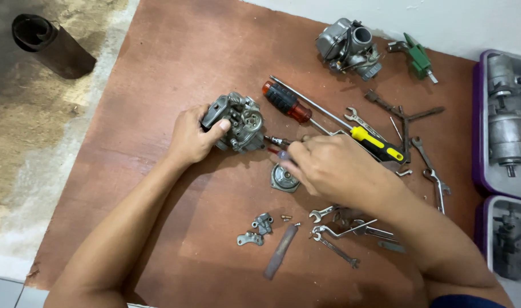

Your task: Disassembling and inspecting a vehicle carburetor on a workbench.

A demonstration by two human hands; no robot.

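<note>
My left hand (pixel 193 137) grips a grey metal carburetor (pixel 239 122) and holds it on a brown board (pixel 158 74). My right hand (pixel 334 168) is closed around a small screwdriver (pixel 276 141) whose tip points into the carburetor's right side. A round metal cover (pixel 283 179) lies just below the carburetor, partly hidden by my right hand. A red-and-black screwdriver (pixel 289 102) and a yellow-and-black screwdriver (pixel 377 144) lie just beyond my right hand.
A second carburetor (pixel 347 47) and a green part (pixel 418 57) sit at the board's far edge. Several wrenches (pixel 431 165) lie at right, others (pixel 337 231) near my right forearm, with small brackets (pixel 256 231) nearby. Purple trays (pixel 503 120) hold motor parts. A dark cylinder (pixel 49 45) lies at top left.
</note>
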